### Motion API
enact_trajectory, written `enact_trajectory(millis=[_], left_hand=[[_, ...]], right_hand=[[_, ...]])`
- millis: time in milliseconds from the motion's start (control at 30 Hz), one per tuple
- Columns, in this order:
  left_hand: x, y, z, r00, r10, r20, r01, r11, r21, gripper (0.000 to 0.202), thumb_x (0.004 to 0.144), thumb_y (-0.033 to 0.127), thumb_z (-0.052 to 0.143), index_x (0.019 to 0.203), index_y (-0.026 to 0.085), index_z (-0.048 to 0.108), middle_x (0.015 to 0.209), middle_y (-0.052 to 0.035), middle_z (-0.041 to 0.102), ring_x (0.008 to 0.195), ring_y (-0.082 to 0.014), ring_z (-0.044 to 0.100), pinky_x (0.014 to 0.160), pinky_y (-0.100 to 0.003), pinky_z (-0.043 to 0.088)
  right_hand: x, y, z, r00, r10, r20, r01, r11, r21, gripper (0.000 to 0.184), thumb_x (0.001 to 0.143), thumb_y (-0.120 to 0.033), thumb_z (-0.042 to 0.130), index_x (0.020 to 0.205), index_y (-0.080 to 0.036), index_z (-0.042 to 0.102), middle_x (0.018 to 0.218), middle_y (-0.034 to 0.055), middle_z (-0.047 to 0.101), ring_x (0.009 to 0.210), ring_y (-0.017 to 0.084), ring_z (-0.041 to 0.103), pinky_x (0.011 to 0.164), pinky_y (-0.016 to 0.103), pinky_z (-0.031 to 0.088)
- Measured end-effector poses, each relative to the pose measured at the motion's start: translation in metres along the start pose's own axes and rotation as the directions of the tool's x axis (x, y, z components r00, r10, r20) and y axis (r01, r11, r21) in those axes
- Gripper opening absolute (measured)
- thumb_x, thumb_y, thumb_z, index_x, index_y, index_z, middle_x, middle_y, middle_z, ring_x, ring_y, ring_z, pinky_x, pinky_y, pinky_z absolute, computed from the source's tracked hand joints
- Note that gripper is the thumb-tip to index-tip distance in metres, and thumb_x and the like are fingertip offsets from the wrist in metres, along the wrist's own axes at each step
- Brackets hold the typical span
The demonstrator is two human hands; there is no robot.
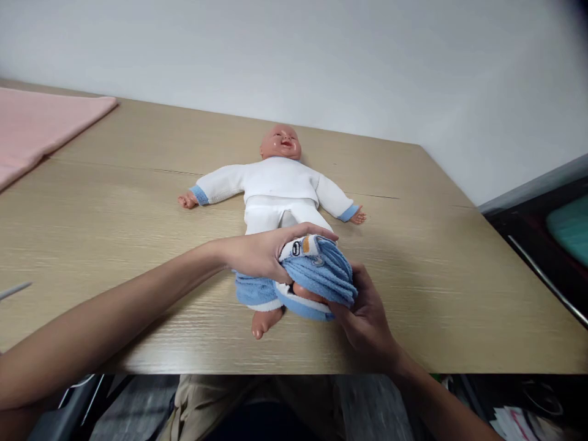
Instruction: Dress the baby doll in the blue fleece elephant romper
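Note:
A baby doll point(282, 142) lies face up on the table, its feet toward me, dressed in a white long-sleeved top point(282, 179) with blue cuffs. Blue terry trousers point(319, 266) with white trim are bunched around its lower legs. My left hand point(261, 251) is closed on the left side of the bunch, by an embroidered white patch. On the opposite side, my right hand point(367, 312) grips the lower edge of the same cloth. One bare doll foot point(266, 321) sticks out below a trouser cuff; the other is mostly covered by the bunched fabric.
A pink cloth point(50, 125) lies flat at the table's far left. The tip of a thin grey object point(16, 290) shows at the left edge. A wall point(257, 61) stands behind the wooden table point(441, 263). Dark shelving point(542, 214) is beyond the right edge.

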State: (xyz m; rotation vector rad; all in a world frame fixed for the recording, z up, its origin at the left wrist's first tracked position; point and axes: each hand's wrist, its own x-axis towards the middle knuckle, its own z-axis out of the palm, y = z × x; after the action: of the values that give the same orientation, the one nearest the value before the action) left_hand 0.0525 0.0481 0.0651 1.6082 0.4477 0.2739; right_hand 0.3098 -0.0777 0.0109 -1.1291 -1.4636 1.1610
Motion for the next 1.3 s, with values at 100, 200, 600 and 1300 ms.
enact_trajectory(millis=[100, 200, 600, 1300], left_hand=[[0.003, -0.003, -0.001, 0.998, 0.043, -0.041, -0.041, 0.997, 0.058, 0.108, 0.072, 0.007, 0.083, 0.171, 0.027, 0.045, 0.152, -0.0124, 0.074, 0.141, -0.0368, 0.073, 0.115, -0.048, 0.060], [0.005, -0.005, 0.000, 0.994, 0.084, -0.069, -0.075, 0.990, 0.116, 0.103, 0.071, 0.008, 0.084, 0.167, 0.024, 0.051, 0.157, -0.0125, 0.071, 0.143, -0.0360, 0.070, 0.119, -0.047, 0.057], [0.001, 0.001, 0.006, 0.999, 0.036, -0.026, -0.029, 0.976, 0.217, 0.106, 0.080, 0.016, 0.080, 0.176, 0.024, 0.036, 0.150, -0.0149, 0.073, 0.133, -0.0372, 0.075, 0.111, -0.049, 0.060], [0.003, 0.001, 0.003, 0.985, 0.140, -0.103, -0.109, 0.960, 0.258, 0.053, 0.088, 0.019, 0.084, 0.137, 0.021, 0.064, 0.128, -0.0077, 0.080, 0.120, -0.0308, 0.076, 0.100, -0.041, 0.059]], right_hand=[[0.002, -0.003, -0.002, 0.999, -0.033, 0.010, 0.034, 0.989, -0.145, 0.019, 0.104, -0.033, 0.079, 0.117, -0.031, 0.065, 0.099, -0.0006, 0.069, 0.085, 0.021, 0.064, 0.078, 0.033, 0.054], [0.004, -0.012, -0.002, 0.992, 0.049, 0.118, -0.022, 0.975, -0.219, 0.010, 0.108, -0.037, 0.070, 0.107, -0.027, 0.074, 0.099, 0.0037, 0.079, 0.088, 0.026, 0.072, 0.080, 0.038, 0.055], [0.000, -0.007, -0.008, 0.919, 0.369, 0.141, -0.361, 0.929, -0.080, 0.061, 0.099, -0.076, 0.076, 0.137, -0.029, 0.079, 0.142, 0.0125, 0.080, 0.140, 0.039, 0.070, 0.129, 0.060, 0.049], [0.028, -0.013, -0.024, 0.958, -0.255, 0.130, 0.286, 0.873, -0.396, 0.017, 0.098, -0.018, 0.076, 0.109, -0.028, 0.068, 0.101, 0.0003, 0.073, 0.090, 0.022, 0.069, 0.080, 0.034, 0.055]])
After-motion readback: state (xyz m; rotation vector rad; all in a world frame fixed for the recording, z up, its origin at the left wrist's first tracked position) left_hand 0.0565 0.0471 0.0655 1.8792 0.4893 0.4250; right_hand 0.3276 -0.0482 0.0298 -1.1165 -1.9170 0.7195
